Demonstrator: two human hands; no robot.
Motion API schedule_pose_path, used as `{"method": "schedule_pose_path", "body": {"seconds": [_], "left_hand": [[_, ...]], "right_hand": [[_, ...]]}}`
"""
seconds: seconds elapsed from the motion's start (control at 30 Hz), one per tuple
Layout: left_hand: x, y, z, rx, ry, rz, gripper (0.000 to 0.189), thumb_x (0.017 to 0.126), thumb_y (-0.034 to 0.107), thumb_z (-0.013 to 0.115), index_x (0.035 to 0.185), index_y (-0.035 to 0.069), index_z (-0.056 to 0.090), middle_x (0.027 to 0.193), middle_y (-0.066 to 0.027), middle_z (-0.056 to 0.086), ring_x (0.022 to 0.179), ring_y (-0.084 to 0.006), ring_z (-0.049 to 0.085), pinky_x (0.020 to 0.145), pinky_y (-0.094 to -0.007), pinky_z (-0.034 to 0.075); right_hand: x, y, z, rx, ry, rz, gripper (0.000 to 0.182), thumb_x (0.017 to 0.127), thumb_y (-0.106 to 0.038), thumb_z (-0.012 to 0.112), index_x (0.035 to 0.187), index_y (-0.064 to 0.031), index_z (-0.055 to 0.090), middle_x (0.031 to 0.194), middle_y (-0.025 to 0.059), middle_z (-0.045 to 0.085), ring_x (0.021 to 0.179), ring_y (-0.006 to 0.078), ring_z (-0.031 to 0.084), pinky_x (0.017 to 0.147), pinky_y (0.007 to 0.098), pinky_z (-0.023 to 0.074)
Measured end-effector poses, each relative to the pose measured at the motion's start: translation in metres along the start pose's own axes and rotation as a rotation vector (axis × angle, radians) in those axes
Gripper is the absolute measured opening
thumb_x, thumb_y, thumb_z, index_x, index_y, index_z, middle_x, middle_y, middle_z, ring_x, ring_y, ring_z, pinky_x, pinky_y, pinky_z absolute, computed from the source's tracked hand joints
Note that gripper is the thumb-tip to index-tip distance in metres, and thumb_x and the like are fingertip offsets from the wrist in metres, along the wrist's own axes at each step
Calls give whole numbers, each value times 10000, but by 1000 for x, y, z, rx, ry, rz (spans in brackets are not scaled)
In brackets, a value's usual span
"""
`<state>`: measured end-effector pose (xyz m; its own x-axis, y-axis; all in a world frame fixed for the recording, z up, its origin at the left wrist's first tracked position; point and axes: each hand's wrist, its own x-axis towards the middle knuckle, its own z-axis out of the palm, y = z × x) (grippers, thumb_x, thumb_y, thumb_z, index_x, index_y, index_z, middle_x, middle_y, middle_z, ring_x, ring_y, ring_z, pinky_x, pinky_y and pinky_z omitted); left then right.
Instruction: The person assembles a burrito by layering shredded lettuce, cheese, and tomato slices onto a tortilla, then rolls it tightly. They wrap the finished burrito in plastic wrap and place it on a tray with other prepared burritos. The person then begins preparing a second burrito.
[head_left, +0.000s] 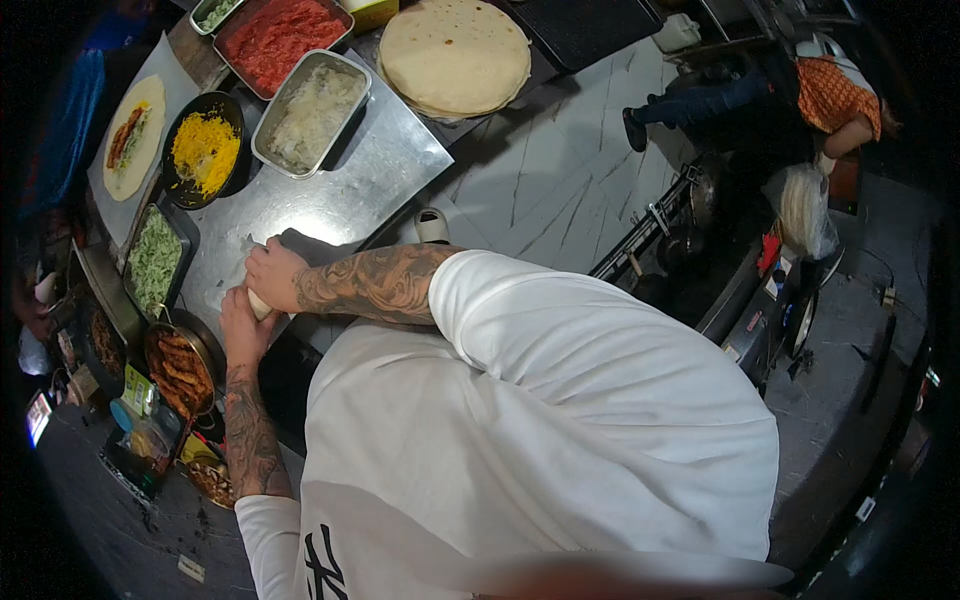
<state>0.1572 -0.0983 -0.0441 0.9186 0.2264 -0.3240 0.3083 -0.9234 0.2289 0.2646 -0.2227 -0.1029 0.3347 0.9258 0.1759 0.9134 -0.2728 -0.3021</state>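
Observation:
Both my hands close around a pale rolled flatbread wrap (259, 305) at the near edge of the metal worktop (390, 161). My left hand (244, 322) grips its lower end, and my right hand (276, 276) lies over its upper part, touching the left. Fingers cover most of the roll, so its filling is hidden. A crumpled translucent sheet or wrapper shows beside the fingers. Around them stand a tray of shredded lettuce (156, 259), a black bowl of grated yellow cheese (204, 154) and a metal pan of chopped onion-like pieces (315, 116).
A flatbread stack (454, 56) and a red chopped-food pan (281, 37) stand farther back. At left, a filled flatbread (133, 142) lies open before a person in blue. A pan of sauced strips (180, 367) is nearby. Another person (836, 94) handles a plastic bag at right.

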Motion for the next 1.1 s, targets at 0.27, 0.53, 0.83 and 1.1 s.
{"method": "schedule_pose_path", "body": {"seconds": [0.27, 0.53, 0.83, 1.1], "left_hand": [[-10, 37, -15, 98, 55, -159, 860, 728, 357, 895, 1435, 74, 497, 1301, -147, 577, 1262, -371, 524, 1015, -533, 417], [4, 27, -15, 45, 4, -203, 786, 716, 375, 909, 1353, 93, 546, 1277, -93, 600, 1255, -323, 547, 1009, -542, 413], [22, 9, -21, 11, -107, -192, 715, 735, 321, 892, 1323, 92, 556, 1278, -88, 605, 1245, -320, 559, 971, -576, 455], [1, 14, -11, 61, 11, -208, 680, 728, 355, 904, 1276, 88, 602, 1231, -133, 656, 1191, -359, 606, 936, -570, 499]], "right_hand": [[17, 12, -56, 54, -424, -60, 613, 732, -434, 837, 1252, -133, 713, 1223, 72, 662, 1201, 292, 544, 958, 513, 436], [41, 14, -67, -7, -569, -22, 659, 667, -474, 883, 1218, -146, 727, 1232, 76, 673, 1224, 264, 562, 928, 474, 462], [36, -3, -40, -35, -340, 113, 455, 830, -362, 761, 1197, -97, 718, 1226, 98, 664, 1190, 278, 586, 922, 521, 468], [50, 2, -40, -76, -581, 94, 609, 699, -438, 876, 1211, -141, 731, 1264, 69, 672, 1220, 288, 610, 958, 545, 504]]}}
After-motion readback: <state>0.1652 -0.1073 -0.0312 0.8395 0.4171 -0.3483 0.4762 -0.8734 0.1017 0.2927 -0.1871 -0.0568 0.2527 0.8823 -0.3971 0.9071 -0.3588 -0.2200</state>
